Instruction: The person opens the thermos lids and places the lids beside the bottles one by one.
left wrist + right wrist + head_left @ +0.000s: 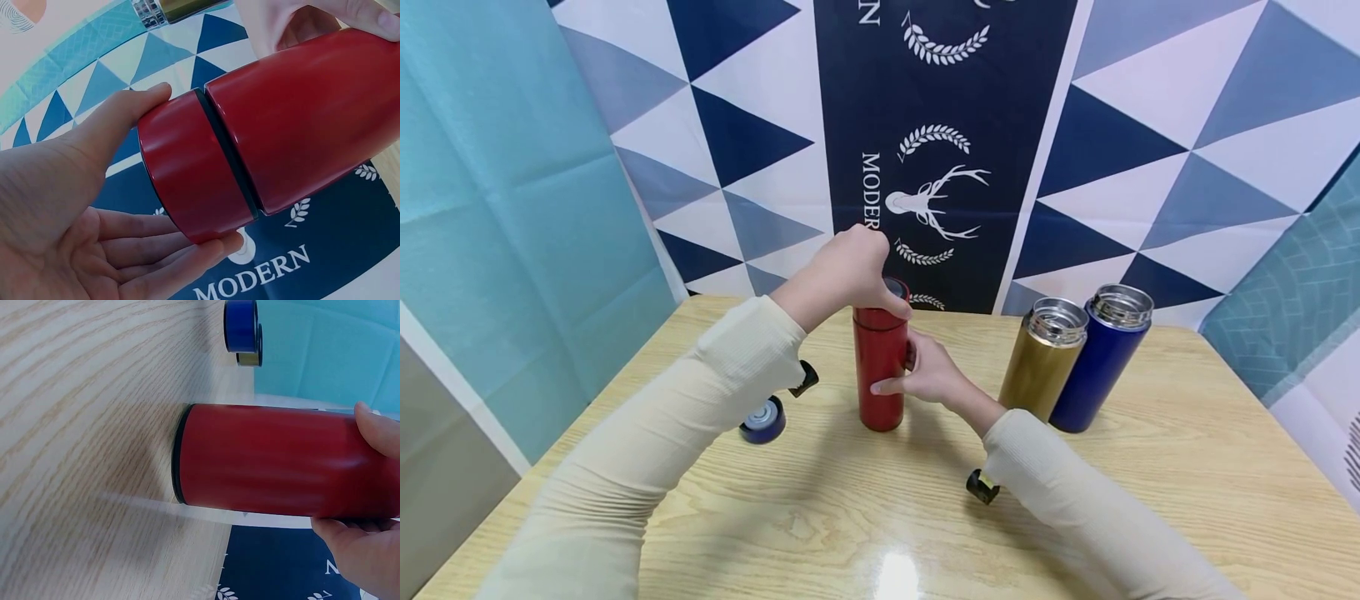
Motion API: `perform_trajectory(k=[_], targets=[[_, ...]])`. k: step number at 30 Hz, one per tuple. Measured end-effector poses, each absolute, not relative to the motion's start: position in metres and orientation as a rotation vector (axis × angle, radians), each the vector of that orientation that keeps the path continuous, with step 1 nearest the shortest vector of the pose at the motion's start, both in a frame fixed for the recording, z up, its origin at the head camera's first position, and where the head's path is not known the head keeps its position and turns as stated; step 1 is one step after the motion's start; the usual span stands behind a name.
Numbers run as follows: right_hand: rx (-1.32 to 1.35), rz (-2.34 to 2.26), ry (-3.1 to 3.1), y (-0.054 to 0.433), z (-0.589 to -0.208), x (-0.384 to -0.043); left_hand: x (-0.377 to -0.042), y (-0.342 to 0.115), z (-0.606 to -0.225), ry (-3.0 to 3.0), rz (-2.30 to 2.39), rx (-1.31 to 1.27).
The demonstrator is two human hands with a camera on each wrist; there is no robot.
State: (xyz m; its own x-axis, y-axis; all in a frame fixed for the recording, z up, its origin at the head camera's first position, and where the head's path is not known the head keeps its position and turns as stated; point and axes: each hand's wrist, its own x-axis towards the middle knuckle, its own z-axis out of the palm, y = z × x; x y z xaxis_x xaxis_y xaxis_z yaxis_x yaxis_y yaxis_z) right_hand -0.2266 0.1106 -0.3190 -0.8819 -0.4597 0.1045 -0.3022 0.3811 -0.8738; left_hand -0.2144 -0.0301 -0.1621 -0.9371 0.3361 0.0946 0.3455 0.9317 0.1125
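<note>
A red thermos bottle (880, 375) stands upright on the wooden table in the middle. My left hand (848, 268) grips its red lid (190, 167) from above, with the thumb on one side and the fingers on the other in the left wrist view. A narrow dark ring (228, 150) shows between lid and body. Lower down, my right hand (934, 373) holds the bottle's body, thumb across the near side and fingers partly hidden behind it. In the right wrist view the bottle's dark base (179, 455) meets the tabletop.
To the right, a gold bottle (1037, 375) and a blue bottle (1093, 367) stand side by side with no lids on. A blue lid (763, 421) lies at the left, and a gold lid (250, 359) shows behind it. A patterned cloth (760, 150) hangs behind the table.
</note>
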Motion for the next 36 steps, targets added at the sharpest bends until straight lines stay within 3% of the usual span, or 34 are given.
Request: perform_trajectory(k=[14,26,36], targets=[[-0.682,-1.52,2.465,0.111,-0.321,-0.226,-0.216,-0.034,-0.164,-3.111,-0.108,-0.546],[-0.657,-1.517,2.456,0.11,-0.318,-0.227,-0.238,-0.063,-0.159,-3.168,-0.442,-1.143],[-0.635,-1.514,2.461,0.111,-0.317,-0.226,-0.251,-0.073,-0.161,-3.163,-0.782,-1.354]])
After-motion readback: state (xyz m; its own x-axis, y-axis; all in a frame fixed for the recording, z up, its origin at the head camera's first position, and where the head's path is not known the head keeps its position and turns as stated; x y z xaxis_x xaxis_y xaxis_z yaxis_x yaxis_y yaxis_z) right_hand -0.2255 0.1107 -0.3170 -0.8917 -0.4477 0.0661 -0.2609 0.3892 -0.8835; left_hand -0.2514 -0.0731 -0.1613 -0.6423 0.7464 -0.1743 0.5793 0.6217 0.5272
